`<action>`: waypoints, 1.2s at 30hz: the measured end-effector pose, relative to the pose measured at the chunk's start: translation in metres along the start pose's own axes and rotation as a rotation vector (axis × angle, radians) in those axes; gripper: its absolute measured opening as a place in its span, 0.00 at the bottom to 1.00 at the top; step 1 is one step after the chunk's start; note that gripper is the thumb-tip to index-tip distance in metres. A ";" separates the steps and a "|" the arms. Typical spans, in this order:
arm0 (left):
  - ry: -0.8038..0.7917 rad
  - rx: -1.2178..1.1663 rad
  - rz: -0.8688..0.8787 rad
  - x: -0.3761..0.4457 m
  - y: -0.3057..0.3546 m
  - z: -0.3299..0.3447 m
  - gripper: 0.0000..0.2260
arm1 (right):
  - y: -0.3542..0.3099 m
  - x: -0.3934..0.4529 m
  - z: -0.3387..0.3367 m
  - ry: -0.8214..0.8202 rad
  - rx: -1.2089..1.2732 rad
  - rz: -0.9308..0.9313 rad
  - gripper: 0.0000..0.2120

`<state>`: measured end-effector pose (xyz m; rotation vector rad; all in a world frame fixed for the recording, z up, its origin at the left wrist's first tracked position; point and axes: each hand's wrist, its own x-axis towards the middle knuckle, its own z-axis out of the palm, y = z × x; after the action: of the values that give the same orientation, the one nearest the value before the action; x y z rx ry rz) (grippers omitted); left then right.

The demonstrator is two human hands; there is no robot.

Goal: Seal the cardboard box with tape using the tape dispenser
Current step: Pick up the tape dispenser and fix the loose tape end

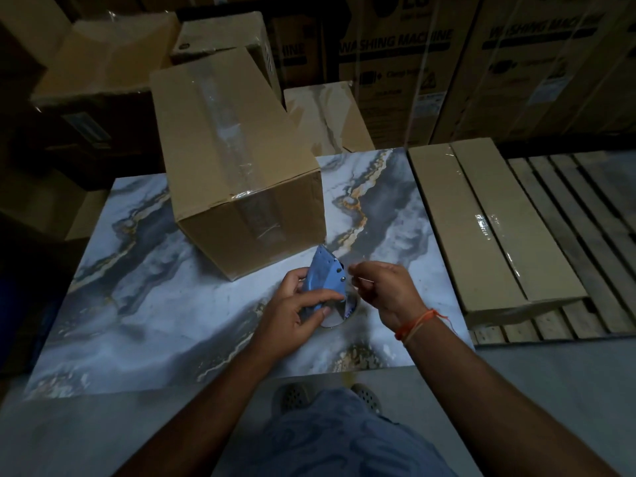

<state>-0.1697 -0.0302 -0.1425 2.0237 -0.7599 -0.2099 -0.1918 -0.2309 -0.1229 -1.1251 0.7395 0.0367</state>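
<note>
A brown cardboard box (237,160) stands on the marble-patterned table (155,297), with a strip of clear tape running along its top seam and down the near face. In front of it my left hand (292,304) grips a blue tape dispenser (325,277) holding a roll of clear tape. My right hand (382,287) is just to the right of the dispenser, fingers pinched on the loose end of the clear tape. Both hands hover above the table, a short way from the box's near corner.
A long flat cardboard box (488,228) wrapped in tape lies on a wooden pallet (578,235) to the right. More cartons (220,36) and large washing machine boxes (447,63) are stacked behind the table. My feet (327,397) show below the table's near edge.
</note>
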 end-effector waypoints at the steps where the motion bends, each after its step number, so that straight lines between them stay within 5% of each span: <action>1: -0.020 0.025 0.009 -0.001 -0.001 -0.001 0.13 | 0.000 0.001 -0.003 -0.014 -0.017 0.036 0.02; 11: -0.325 0.319 0.006 0.003 -0.010 -0.002 0.16 | 0.017 0.006 -0.008 0.134 -0.402 -0.285 0.07; 22: -0.540 0.502 0.002 0.014 -0.011 -0.024 0.16 | -0.030 0.031 -0.057 0.302 -0.176 -0.205 0.06; 30: -0.751 0.749 0.005 0.044 0.004 0.001 0.19 | -0.034 0.036 -0.080 0.177 -0.418 -0.393 0.08; 36: -0.733 0.567 -0.083 0.059 -0.001 0.031 0.22 | -0.031 0.041 -0.086 0.215 -0.512 -0.481 0.07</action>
<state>-0.1355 -0.0872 -0.1514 2.5343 -1.2928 -0.9035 -0.1928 -0.3294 -0.1403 -1.7958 0.6461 -0.3219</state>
